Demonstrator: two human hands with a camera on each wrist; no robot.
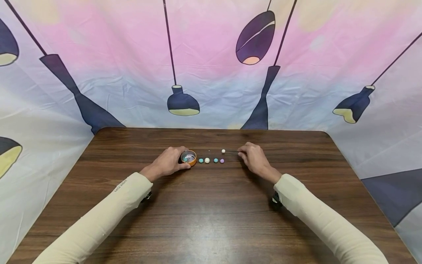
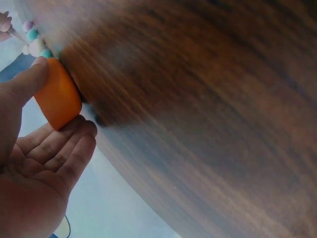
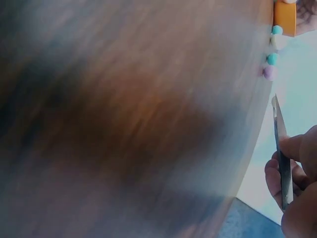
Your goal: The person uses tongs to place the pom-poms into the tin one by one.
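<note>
We see left hand (image 1: 168, 163) hugging small round orange tub (image 1: 189, 158), frame middle. Right hand (image 1: 254, 158) pinches thin metal tweezers (image 1: 230, 151), cream ball (image 1: 223, 150) at tip.

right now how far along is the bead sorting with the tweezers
Done: the orange dish, held by the left hand, seems to hold some small pieces already. In hand: the right hand pinches tweezers with a white bead at the tip. Left: four beads in a row beside the dish.
</note>
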